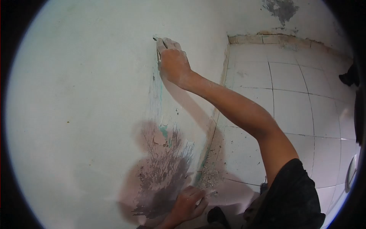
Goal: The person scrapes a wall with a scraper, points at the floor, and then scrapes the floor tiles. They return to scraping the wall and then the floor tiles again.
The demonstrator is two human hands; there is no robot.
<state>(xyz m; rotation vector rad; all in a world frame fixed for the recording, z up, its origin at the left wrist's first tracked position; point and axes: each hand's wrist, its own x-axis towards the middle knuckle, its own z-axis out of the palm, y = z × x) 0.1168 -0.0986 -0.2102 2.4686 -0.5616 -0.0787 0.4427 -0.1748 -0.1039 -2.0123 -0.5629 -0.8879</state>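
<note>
My right hand (173,61) reaches up along the pale painted wall (95,95), its knuckles dusted white. Its fingers are closed round a thin flat scraper (158,57), mostly hidden by the hand, its edge against the wall. A small dark chip mark shows just beyond the fingertips. Below runs a scraped streak, widening into a rough patch (164,160) of grey and green under torn paint. Low down, close to the wall's foot, my left hand (188,204) has curled fingers with a small pale bit at the fingertips; I cannot tell what it is.
White floor tiles (289,99) lie to the right, with paint flakes (211,177) gathered along the wall's foot. A second wall with a grey bare patch (282,11) meets the corner at the back. Dark objects (349,76) stand at the right edge.
</note>
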